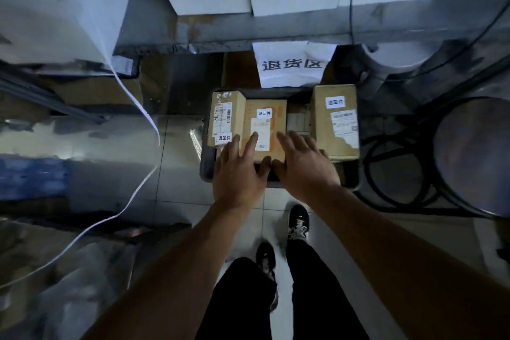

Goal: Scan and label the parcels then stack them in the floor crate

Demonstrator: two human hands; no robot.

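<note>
Crate (206, 171), dark, on tiled floor (182, 188). Three brown parcels inside: left parcel (227, 107) and middle parcel (266, 121) side by side, right parcel (335, 119) against the right wall, gap between it and the middle one. Each carries a white label. Paper sign (292, 63) hangs from the shelf edge above; stool (472, 157) to the right. Left hand (238, 171) and right hand (302, 165) lie over the middle parcel, fingers straight and spread, gripping nothing.
</note>
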